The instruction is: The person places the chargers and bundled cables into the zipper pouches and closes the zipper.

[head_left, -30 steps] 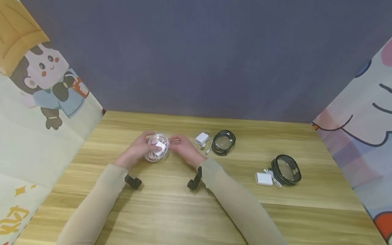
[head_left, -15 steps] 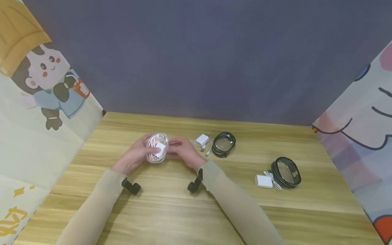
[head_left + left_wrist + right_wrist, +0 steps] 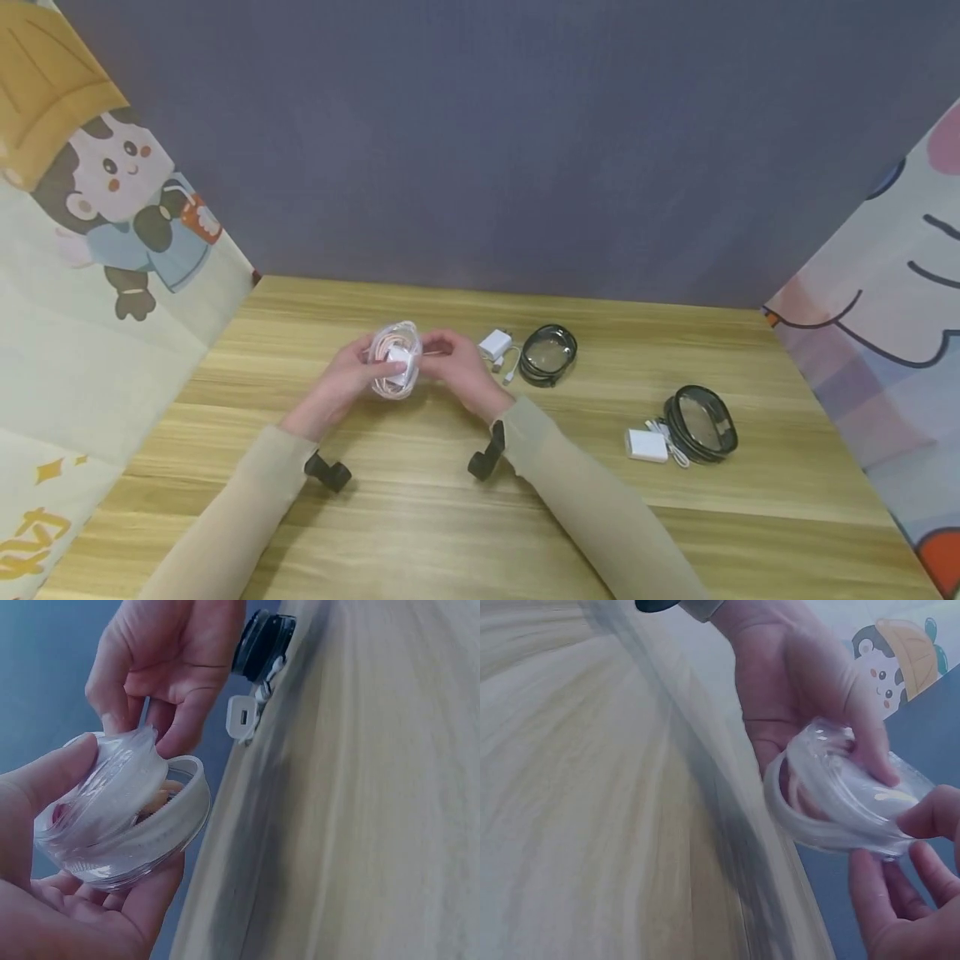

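Above the table, my left hand (image 3: 345,375) holds a round clear plastic pouch (image 3: 382,340) with a white rim, its thumb across the front face. A white charger block (image 3: 401,356) and a pale coiled cable show through the plastic. My right hand (image 3: 462,373) pinches the pouch's right edge between thumb and fingers. In the left wrist view the pouch (image 3: 184,814) gapes along its white rim. The right wrist view has the right fingertips (image 3: 926,814) on the edge of the plastic. Whether they grip a zipper pull is too small to tell.
Right of my hands lie a white charger (image 3: 495,342) with a short white cable (image 3: 513,363) and a round black-rimmed clear pouch (image 3: 548,354). Farther right and nearer are another charger (image 3: 647,445), white cable (image 3: 678,451) and black-rimmed pouch (image 3: 701,423). A dark panel (image 3: 480,150) stands behind the table.
Both hands and the white-rimmed pouch have shifted slightly to the right. The right fingers have changed their place on the pouch's edge. The things lying on the table have stayed put.
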A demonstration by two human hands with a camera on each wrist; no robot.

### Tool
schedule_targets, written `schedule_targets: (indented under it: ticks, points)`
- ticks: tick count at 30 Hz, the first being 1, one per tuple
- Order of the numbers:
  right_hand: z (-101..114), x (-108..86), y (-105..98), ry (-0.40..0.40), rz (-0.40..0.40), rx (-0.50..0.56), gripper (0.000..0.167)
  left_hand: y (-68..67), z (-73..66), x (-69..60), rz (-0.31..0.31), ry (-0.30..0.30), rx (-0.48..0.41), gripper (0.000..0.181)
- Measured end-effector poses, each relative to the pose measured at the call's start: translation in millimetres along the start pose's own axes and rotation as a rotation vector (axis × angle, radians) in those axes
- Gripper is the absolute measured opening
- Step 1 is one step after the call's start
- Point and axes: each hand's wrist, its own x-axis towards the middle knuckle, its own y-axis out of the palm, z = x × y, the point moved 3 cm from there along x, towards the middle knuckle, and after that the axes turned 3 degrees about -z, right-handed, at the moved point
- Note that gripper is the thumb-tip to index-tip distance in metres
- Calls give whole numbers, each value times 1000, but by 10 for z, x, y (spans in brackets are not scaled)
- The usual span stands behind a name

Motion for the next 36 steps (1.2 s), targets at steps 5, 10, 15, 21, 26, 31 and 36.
schedule_targets:
  ticks: [5,10,15,21,26,31,36]
  points:
    - [38,-47,-19,-42,-16,-12,32,17,-32,-51,-33,6,44,86]
    - [61,-94,-64,-116,26,-31,33,57,-91,-141,-58,113,101,78]
    - [123,-155,-122,-151,98,-13,38,95,-131,-197,-64,167,51,73]
    - [229,-178,-179,-33,203,21,38,98,-112,-170,-32,102,-81,74]
    - [255,-168,-209,17,233,27,34,124,-105,-164,3,82,-103,75]
    - [240,-157,-222,38,258,45,36,133,-105,-170,25,89,-91,75]
    - [271,-174,-244,41,301,20,31,138,-93,-176,76,99,-62,75]
